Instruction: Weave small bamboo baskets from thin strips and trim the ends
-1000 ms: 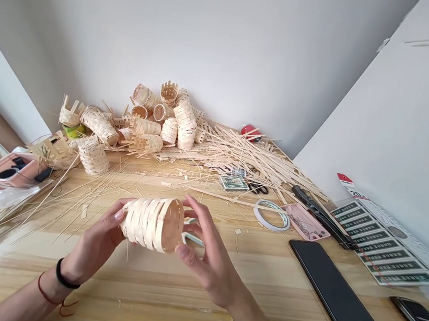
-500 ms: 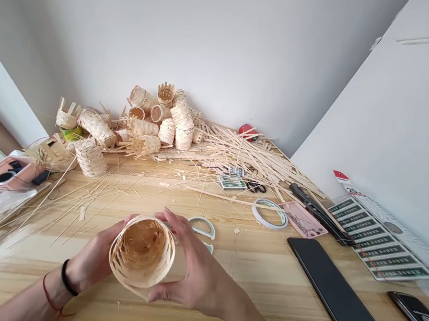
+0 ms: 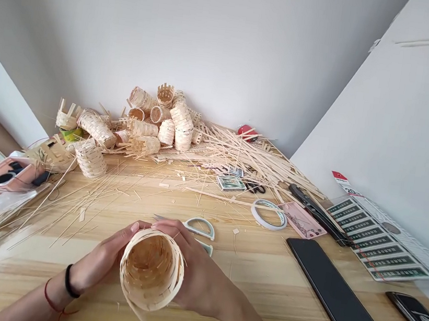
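Note:
A round basket (image 3: 135, 281) woven from pale flat strips is tilted so its mouth faces me, and its inside shows. A strip end sticks out at the lower edge of its rim. My left hand (image 3: 105, 254) is closed round the basket's left side. Around the right side wraps my right hand (image 3: 199, 274), its fingers reaching over the top and partly hidden behind the basket. Just behind the right hand lie scissors (image 3: 201, 227) with pale handles, one blade tip showing past the fingers.
Many woven baskets (image 3: 143, 128) are heaped against the wall, beside loose strips (image 3: 254, 155). To the right lie a tape roll (image 3: 269, 214), a pink tray (image 3: 301, 220), a utility knife (image 3: 320, 214), a black phone (image 3: 339, 295) and a blade card (image 3: 381, 240).
The basket has moved slightly right and toward me, turning with its loose strip end lower. My right hand's thumb and fingers have shifted from spread at the rim to wrapped behind it.

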The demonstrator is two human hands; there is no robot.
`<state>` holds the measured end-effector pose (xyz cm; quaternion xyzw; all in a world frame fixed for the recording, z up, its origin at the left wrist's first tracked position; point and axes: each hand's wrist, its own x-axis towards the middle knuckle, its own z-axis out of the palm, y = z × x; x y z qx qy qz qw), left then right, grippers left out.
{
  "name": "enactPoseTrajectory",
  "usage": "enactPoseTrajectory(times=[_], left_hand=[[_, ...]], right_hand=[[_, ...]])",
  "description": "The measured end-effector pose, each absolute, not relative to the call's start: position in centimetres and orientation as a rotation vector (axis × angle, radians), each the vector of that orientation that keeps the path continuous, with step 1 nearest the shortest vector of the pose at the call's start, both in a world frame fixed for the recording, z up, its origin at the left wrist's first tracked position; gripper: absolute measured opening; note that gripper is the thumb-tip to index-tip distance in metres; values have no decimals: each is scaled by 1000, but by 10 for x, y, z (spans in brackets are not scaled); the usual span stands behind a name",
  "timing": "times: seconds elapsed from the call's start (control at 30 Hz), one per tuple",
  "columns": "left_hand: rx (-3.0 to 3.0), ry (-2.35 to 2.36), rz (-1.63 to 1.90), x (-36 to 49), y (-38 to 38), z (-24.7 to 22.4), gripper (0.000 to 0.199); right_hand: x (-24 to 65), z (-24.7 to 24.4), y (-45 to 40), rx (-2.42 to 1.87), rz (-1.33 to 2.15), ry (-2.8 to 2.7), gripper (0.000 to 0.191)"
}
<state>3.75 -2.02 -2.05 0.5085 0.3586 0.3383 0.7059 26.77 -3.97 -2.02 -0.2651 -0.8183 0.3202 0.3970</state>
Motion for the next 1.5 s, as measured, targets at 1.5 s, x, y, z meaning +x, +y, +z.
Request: enactPoseTrajectory(times=[1.5], left_hand=[[1679, 1141, 1173, 9, 0, 0, 60]], right_hand=[[274, -16, -41, -953, 1021, -1858, 58]])
